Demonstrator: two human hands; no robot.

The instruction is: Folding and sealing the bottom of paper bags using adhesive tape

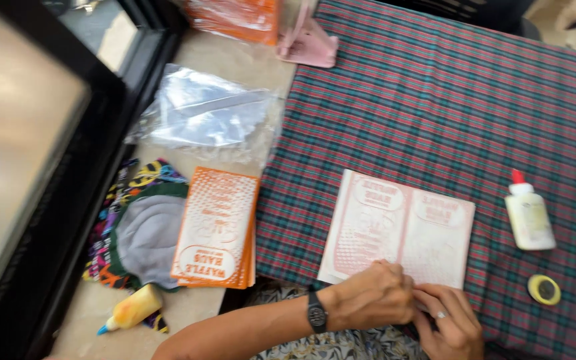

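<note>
**Hands pinch the near edge of a flattened paper bag**

Both hands meet at the near edge of a pale paper bag (400,230) lying flat and face-down on the plaid cloth (448,113), near the table's front. The left hand (371,295), a dark watch (316,312) on its wrist, lies knuckles-up with fingers curled down onto the bag's lower edge. The right hand (449,323), wearing a ring, sits just beside it, touching it, with fingertips bent onto the same edge. Neither hand is spread; both are drawn together, pressing or pinching the paper. How tightly they grip cannot be told.

Right of the bag, apart from it, a white glue bottle (529,215) with a red tip lies on the cloth. Nearer the front edge sits a small yellow round tin (544,289).

Left of the cloth, on the bare tabletop (241,60), a stack of orange printed bags (218,228) lies flat. Beside it is a heap of patterned fabric (143,230) with a grey piece on top. A yellow squeeze bottle (133,309) with a blue tip lies on its side below the heap. Farther back lies a clear plastic bag (205,113); its contents cannot be made out. A pink holder (308,43) stands at the far edge.
</note>
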